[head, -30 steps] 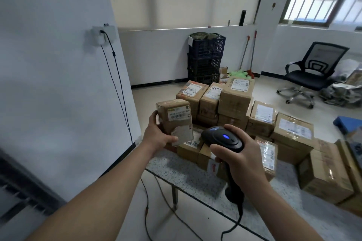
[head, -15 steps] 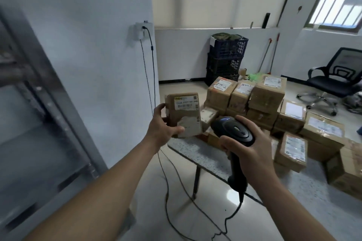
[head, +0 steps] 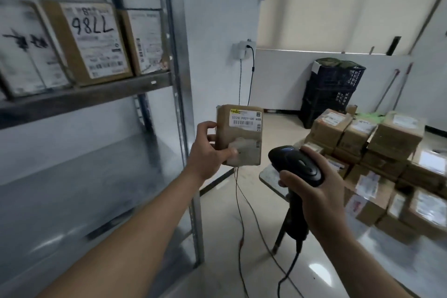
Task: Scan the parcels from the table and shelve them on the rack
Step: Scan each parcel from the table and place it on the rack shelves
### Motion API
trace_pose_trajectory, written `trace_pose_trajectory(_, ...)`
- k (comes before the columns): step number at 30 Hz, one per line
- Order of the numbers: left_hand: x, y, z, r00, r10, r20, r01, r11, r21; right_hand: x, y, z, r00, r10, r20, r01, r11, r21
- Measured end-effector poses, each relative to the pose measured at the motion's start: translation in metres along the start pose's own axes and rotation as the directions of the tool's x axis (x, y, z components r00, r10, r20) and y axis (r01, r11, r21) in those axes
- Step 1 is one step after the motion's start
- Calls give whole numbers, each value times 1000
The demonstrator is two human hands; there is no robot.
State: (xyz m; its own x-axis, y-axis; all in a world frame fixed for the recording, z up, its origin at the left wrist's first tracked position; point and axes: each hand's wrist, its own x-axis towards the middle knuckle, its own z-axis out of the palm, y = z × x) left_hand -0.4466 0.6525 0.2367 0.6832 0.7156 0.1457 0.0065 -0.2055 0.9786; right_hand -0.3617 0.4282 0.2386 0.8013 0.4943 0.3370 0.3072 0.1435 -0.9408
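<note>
My left hand (head: 208,152) grips a small brown parcel (head: 242,135) by its left edge, holding it upright in the air with its white barcode label facing me. Just right of it my right hand (head: 312,191) holds a black corded barcode scanner (head: 296,166) by the handle, head pointing toward the parcel. The metal rack (head: 180,84) fills the left side; its upper shelf carries three labelled parcels (head: 92,38), and the bare lower shelf (head: 79,189) lies left of the held parcel. Several more brown parcels (head: 377,143) are piled on the table (head: 271,175) at the right.
The rack's upright post stands just left of my left hand. Cables (head: 244,213) hang from a wall socket (head: 244,49) down to the floor between rack and table. Stacked dark crates (head: 331,89) stand against the far wall behind the table.
My view has swung left from the table to the rack. Both hands moved with it, carrying the parcel and the scanner toward the rack; the scanner's blue light is no longer lit.
</note>
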Motion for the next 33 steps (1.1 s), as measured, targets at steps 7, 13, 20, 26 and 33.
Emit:
trace_pose_trajectory(7, -51, 31, -52, 978, 7, -209, -1, 1000, 25, -16, -31, 25, 986, -83, 143, 79, 996, 33)
trace_pose_trajectory(13, -106, 64, -82, 933, 67, -352, -39, 996, 85, -30, -69, 36, 939, -197, 282, 180, 980, 85)
trace_pose_trajectory(20, -166, 98, -129, 870, 106, -482, -41, 989, 143, -50, -96, 64, 911, -220, 350, 175, 972, 156)
trace_pose_trajectory(26, -208, 121, -180, 793, 182, -582, -76, 976, 202, -74, -122, 105, 893, -208, 400, 142, 972, 188)
trace_pose_trajectory(33, -249, 137, -264, 733, 230, -640, -132, 971, 198, -99, -149, 166, 888, -212, 407, 122, 964, 236)
